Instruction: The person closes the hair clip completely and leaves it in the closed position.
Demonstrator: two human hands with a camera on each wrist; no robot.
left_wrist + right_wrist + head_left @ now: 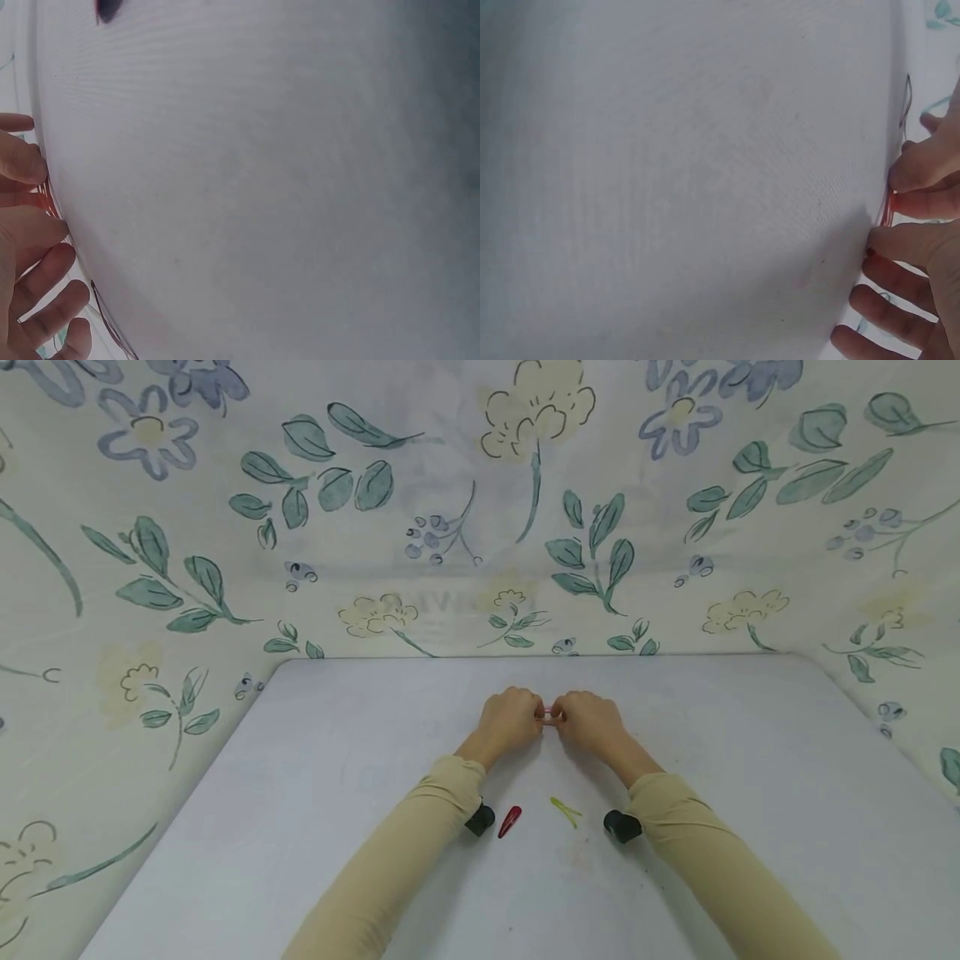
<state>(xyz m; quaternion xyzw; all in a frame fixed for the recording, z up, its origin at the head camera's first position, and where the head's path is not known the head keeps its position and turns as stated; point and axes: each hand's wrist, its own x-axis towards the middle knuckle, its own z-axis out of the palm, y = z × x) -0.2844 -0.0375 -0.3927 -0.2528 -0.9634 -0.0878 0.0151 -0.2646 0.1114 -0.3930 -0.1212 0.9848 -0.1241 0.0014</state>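
Observation:
Both hands are together toward the back of the white table. My left hand and my right hand pinch opposite ends of a thin pink-red band. Two strands span the small gap between them in the head view. Close up, the band shows as several fine red-orange strands between thumbs and forefingers; its ends are hidden by the fingers. The other fingers of the left hand are loosely bent. A thin dark loop shows by those fingers in the left wrist view.
Nearer the body, a red hair clip and a yellow-green clip lie on the white table. Black wrist cameras sit under both sleeves. Floral cloth rises behind the table and along its sides.

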